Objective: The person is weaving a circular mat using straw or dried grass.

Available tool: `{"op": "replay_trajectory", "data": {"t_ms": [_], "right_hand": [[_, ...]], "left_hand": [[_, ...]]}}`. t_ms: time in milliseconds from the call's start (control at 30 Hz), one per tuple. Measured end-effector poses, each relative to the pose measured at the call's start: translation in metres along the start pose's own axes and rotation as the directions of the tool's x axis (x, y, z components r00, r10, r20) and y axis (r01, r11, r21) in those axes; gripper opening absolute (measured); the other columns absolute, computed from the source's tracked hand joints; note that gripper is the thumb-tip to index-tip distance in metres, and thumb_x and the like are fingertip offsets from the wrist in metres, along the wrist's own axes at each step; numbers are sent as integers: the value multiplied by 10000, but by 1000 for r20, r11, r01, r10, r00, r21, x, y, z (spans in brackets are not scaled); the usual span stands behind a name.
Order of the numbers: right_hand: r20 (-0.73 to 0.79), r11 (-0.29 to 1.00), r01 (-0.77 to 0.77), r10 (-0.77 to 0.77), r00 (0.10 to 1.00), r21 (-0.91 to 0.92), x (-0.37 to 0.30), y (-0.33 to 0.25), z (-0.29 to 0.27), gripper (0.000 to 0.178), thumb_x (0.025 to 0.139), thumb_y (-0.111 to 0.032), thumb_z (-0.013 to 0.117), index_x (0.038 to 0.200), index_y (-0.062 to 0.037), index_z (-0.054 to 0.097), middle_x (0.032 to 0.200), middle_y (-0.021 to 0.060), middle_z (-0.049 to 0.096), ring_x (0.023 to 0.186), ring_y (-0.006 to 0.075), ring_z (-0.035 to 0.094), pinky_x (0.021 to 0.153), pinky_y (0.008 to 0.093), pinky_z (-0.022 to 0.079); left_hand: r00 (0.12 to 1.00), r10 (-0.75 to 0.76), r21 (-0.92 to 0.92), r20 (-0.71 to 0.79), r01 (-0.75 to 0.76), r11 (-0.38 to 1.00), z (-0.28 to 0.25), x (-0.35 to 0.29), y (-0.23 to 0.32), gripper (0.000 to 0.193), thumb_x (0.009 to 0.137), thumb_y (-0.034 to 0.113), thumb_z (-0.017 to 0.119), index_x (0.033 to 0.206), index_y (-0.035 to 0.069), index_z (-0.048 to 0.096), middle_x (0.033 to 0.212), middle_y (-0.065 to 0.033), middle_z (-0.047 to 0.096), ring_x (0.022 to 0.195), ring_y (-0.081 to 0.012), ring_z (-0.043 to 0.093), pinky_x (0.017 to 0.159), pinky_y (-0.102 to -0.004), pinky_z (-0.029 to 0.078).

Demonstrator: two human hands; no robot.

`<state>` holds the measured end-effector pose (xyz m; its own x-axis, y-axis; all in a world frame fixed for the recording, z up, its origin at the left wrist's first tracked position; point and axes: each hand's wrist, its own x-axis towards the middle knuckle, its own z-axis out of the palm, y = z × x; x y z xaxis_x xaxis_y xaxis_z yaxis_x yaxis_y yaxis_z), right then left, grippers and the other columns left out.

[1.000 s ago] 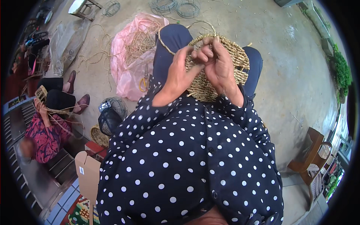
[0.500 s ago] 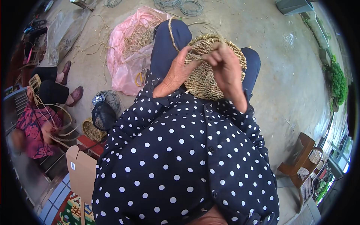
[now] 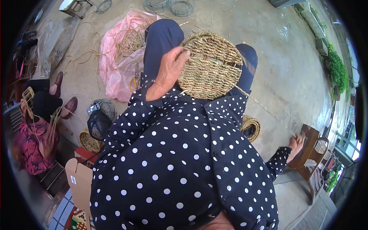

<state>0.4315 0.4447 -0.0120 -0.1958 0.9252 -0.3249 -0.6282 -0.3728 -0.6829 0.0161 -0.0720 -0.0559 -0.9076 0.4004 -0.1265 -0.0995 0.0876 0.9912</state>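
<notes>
A round woven straw basket rests on my lap between my knees, its weave facing up, with a gap in the rows near its right side. My left hand grips its left rim, thumb over the edge. A straw cord leaves the basket's right side and runs toward my right hand. That arm is stretched far out to the right; the fingers look closed on the cord, though its end there is faint.
A pink plastic sheet holds loose straw, with yellow-handled scissors on it. Wire frames lie ahead. Another woven basket stands by my right side, near a wooden chair. A co-worker sits at left, handling straw.
My right hand has left the basket and swung far out to the right, drawing the cord with it. The left hand has shifted to the rim, and the basket's top now shows.
</notes>
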Motion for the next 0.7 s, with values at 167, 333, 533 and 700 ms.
{"op": "replay_trajectory", "data": {"t_ms": [167,333,533,700], "right_hand": [[250,697,190,-15,968,-692,53,-49,-45,266,924,-49,470,1186,-41,514,838,5,509,600,104,423,537,254,335],[421,-190,462,221,880,-866,54,37,-54,474,907,-72,441,1380,-97,458,1071,25,614,738,137,527,630,278,429],[689,204,660,270,672,-723,-126,255,206,328,924,-15,516,1211,-102,650,1264,71,621,900,98,587,736,216,487],[924,561,806,379,-48,-189,-252,345,270,217,841,-13,672,1052,-59,657,970,124,636,842,276,651,725,350,520]], "left_hand": [[994,-105,-381,-31,85,921,9,3,5,327,920,117,622,1184,-55,533,982,-102,645,888,-125,587,786,-259,482],[992,-127,-561,26,119,819,4,8,1,363,877,12,645,1205,-51,503,1027,-96,611,918,-129,592,823,-244,492],[984,-153,-574,94,179,799,-3,8,-3,366,882,32,659,1205,-38,501,1027,-90,615,941,-130,601,842,-238,489],[988,-104,-605,111,150,782,-6,6,-7,309,914,46,638,1199,3,526,1031,-49,627,961,-107,595,863,-229,469]]}}
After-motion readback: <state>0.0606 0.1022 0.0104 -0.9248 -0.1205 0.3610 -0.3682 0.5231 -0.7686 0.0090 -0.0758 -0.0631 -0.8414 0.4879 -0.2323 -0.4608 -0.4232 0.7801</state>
